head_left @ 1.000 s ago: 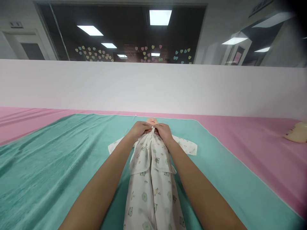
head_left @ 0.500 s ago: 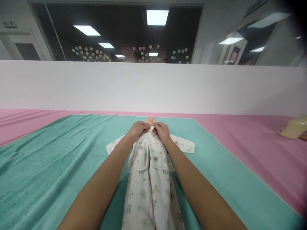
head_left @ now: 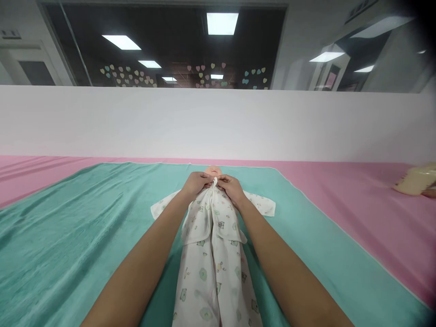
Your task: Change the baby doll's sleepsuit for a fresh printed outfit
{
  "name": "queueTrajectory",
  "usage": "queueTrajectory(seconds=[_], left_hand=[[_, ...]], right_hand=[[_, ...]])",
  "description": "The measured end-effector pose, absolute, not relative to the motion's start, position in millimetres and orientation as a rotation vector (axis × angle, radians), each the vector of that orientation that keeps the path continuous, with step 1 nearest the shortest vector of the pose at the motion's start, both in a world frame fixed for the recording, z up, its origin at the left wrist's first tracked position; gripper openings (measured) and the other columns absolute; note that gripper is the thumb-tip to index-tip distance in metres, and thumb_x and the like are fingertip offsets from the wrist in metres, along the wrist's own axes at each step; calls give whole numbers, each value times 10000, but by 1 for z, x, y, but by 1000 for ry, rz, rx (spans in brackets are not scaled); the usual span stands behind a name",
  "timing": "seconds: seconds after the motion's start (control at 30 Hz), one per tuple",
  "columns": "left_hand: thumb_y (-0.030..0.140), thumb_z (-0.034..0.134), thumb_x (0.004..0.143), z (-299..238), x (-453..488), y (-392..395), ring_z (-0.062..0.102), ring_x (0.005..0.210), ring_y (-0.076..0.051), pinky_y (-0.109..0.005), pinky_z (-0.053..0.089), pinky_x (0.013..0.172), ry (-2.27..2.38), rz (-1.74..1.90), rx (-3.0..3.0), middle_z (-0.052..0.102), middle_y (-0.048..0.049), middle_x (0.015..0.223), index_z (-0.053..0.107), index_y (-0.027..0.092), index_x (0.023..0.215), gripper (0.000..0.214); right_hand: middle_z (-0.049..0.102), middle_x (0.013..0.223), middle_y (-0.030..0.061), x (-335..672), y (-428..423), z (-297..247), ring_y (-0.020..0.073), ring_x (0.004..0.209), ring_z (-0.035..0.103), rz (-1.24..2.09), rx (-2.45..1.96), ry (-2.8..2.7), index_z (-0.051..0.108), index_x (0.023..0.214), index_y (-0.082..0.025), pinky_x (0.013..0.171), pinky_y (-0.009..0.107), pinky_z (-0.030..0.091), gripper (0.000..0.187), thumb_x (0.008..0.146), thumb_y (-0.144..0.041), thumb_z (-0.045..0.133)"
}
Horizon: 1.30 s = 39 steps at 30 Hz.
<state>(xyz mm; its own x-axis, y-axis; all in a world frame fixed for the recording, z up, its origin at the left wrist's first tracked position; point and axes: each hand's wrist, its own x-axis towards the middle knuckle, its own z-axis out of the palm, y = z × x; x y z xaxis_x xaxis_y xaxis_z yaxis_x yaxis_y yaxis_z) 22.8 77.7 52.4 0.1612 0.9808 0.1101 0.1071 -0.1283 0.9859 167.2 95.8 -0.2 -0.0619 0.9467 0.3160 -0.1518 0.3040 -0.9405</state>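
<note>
A doll lies on its back, its head at the far end and only the lower face showing. It wears a white printed baby jacket with sleeves spread to both sides, over matching white printed trousers. At the neck, my left hand pinches one side of the jacket's collar. My right hand pinches the other side, close beside it. The collar edges stand up in a small peak between my fingertips. Whether a fastener is held there is too small to tell.
A teal blanket lies under the doll, over a pink sheet. Behind rises a low white wall, with dark glass above it. At the far right edge is a pale yellow object, partly cut off.
Both hands stay at the collar. The right hand's fingers have shifted slightly and lie flatter, and the peak of cloth between the hands has changed shape a little.
</note>
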Motion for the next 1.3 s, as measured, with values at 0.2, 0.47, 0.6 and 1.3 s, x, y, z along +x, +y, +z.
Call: queueTrajectory(seconds=[0.2, 0.47, 0.6, 1.3], left_hand=[[322, 607, 662, 52, 23, 79, 406, 489, -77, -198, 326, 487, 1163, 1101, 1579, 447, 25, 486, 514, 140, 523, 247], [231, 555, 653, 50, 23, 78, 411, 478, -83, -205, 312, 480, 1222, 1100, 1675, 458, 28, 497, 584, 147, 627, 93], [194, 529, 629, 50, 25, 81, 485, 524, -118, -217, 351, 517, 1348, 1093, 1718, 530, 13, 522, 630, 143, 892, 287], [97, 568, 613, 42, 21, 87, 421, 449, -53, -170, 341, 468, 1065, 1200, 1341, 459, 52, 505, 472, 157, 684, 133]], right_hand=[[582, 719, -23, 165, 95, 2, 86, 639, 515, 1001, -841, -1371, 564, 791, -173, 638, 225, 416, 306, 584, -351, 701], [605, 809, 9, 164, 97, 1, 128, 772, 567, 928, -870, -1422, 543, 804, -170, 726, 266, 440, 319, 589, -348, 698], [591, 819, 11, 165, 97, 1, 126, 779, 563, 944, -858, -1431, 538, 814, -170, 738, 265, 441, 298, 600, -314, 686], [609, 856, 20, 167, 95, 1, 118, 776, 550, 962, -876, -1446, 589, 898, -171, 730, 258, 425, 376, 596, -371, 693]])
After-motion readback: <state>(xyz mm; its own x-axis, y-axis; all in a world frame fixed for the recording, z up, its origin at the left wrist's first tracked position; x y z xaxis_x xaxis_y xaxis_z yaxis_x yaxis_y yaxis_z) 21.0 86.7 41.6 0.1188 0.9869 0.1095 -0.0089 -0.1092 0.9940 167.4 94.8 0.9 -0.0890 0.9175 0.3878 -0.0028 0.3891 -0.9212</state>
